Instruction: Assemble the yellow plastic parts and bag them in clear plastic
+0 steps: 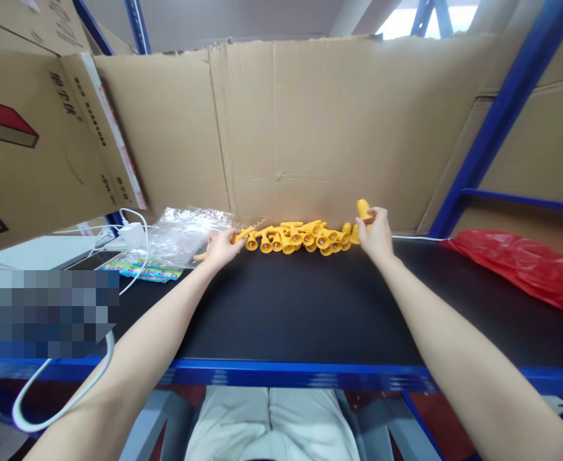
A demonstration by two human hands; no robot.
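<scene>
A row of several small yellow trumpet-shaped plastic pieces [301, 237] lies along the back of the black table [291, 314], against the cardboard wall. My left hand [221, 246] rests at the row's left end, its fingers curled round one yellow piece. My right hand [376, 234] is at the right end, fingers closed on another yellow piece [363, 209] that sticks up above the row.
A clear plastic bag [180, 237] over colourful printed cards lies at the left. A white charger with its cable [130, 234] sits beyond it. A red plastic bag [526, 266] lies at the right. Cardboard [310, 128] walls off the back; blue shelf posts stand at the right.
</scene>
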